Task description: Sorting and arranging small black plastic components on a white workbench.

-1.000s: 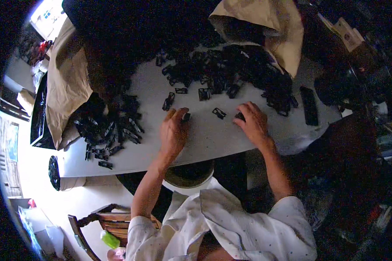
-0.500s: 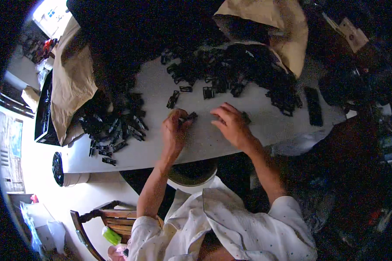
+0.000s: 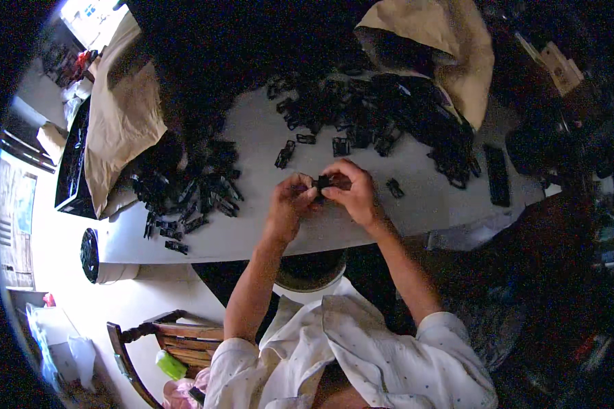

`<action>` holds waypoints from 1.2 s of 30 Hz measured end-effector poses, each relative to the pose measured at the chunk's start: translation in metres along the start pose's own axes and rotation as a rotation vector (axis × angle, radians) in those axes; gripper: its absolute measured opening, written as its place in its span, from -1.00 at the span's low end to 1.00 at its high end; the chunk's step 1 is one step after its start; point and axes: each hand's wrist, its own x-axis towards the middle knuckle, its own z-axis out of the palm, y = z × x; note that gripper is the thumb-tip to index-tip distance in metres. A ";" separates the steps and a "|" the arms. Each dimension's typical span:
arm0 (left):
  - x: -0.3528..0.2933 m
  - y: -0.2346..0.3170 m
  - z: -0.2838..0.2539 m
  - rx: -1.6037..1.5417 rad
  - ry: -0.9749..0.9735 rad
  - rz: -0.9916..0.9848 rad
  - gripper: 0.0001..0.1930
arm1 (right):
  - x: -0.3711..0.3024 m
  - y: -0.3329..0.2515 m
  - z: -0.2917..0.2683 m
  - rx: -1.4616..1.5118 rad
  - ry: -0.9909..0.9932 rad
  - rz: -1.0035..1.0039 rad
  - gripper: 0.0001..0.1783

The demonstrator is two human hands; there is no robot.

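Note:
A small black plastic part is pinched between my two hands above the table's near middle. My left hand grips its left end, fingers closed. My right hand holds the other end between thumb and fingers. Just right of my right hand lies a single black part. Beyond my hands are a few loose ones, among them a rectangular black frame and a longer black piece. The exact kind of these parts is too dark to make out.
A large heap of black parts spreads along the far side of the white table, before an open brown paper bag. Another heap lies left, beside brown paper. A flat black bar is at right; a wooden chair stands lower left.
My right hand has moved left to meet my left hand, and both now grip the small black part. The view has shifted slightly.

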 end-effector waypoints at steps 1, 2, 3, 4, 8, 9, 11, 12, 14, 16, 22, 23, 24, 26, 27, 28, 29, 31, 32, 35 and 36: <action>0.000 -0.001 -0.002 -0.074 -0.019 -0.040 -0.94 | -0.001 -0.004 0.002 0.137 0.024 0.063 -0.72; -0.001 -0.002 -0.005 -0.148 -0.038 -0.079 -0.95 | -0.002 -0.007 0.005 0.274 0.049 0.127 -0.77; -0.001 -0.002 -0.007 -0.150 -0.033 -0.078 -0.95 | -0.003 -0.007 0.008 0.274 0.043 0.127 -0.77; -0.001 -0.002 -0.006 -0.215 -0.061 -0.089 -0.95 | -0.004 -0.006 0.009 0.313 0.088 0.135 -0.80; -0.008 0.002 0.012 -0.144 0.071 0.057 -0.97 | -0.009 -0.002 0.014 0.310 0.178 0.158 -0.82; -0.008 -0.001 0.011 -0.144 0.072 0.059 -0.97 | -0.009 -0.004 0.015 0.310 0.177 0.157 -0.82; -0.009 -0.007 0.008 -0.147 0.035 0.225 -0.96 | -0.011 -0.015 0.016 0.501 0.179 0.270 -0.81; -0.011 -0.007 0.008 -0.148 0.037 0.226 -0.96 | -0.012 -0.023 0.018 0.501 0.177 0.270 -0.81; -0.013 -0.002 0.015 -0.419 0.208 0.105 -0.95 | -0.013 -0.035 0.017 0.759 0.360 0.443 -0.80; -0.015 0.009 0.008 -0.461 0.126 0.092 -0.94 | -0.016 -0.017 0.009 0.361 0.369 0.277 -0.77; -0.010 -0.014 -0.008 -0.097 0.074 0.057 -0.90 | -0.028 -0.010 0.013 -0.864 0.330 -0.074 -0.64; -0.009 -0.016 -0.006 -0.106 0.050 0.098 -0.86 | -0.029 -0.006 0.013 -0.944 0.315 -0.077 -0.65; -0.009 -0.015 -0.005 -0.107 0.046 0.099 -0.86 | -0.029 -0.004 0.013 -1.023 0.300 -0.080 -0.66; -0.016 0.005 0.007 -0.072 0.066 0.051 -0.79 | -0.029 -0.006 -0.006 -0.918 0.341 -0.070 -0.68; -0.015 0.003 0.004 -0.074 0.074 0.050 -0.79 | -0.027 -0.008 -0.018 -0.806 0.381 -0.064 -0.69; -0.014 0.003 0.001 -0.065 0.031 0.042 -0.76 | -0.024 -0.009 -0.031 -0.799 0.394 0.008 -0.70; -0.013 0.003 0.000 -0.057 -0.019 0.034 -0.73 | -0.020 -0.011 -0.043 -0.794 0.412 0.084 -0.70; -0.010 0.000 -0.003 -0.033 -0.065 0.065 -0.73 | -0.010 -0.014 -0.052 -0.838 0.307 0.075 -0.70; -0.009 -0.002 -0.006 -0.010 -0.109 0.098 -0.74 | -0.007 -0.014 -0.053 -0.879 0.198 0.062 -0.71; -0.002 -0.011 -0.008 0.132 -0.112 0.012 -0.72 | -0.005 0.001 -0.038 -1.106 0.173 -0.093 -0.70; 0.000 -0.012 -0.007 0.130 -0.112 0.011 -0.72 | -0.004 0.002 -0.040 -1.108 0.172 -0.092 -0.70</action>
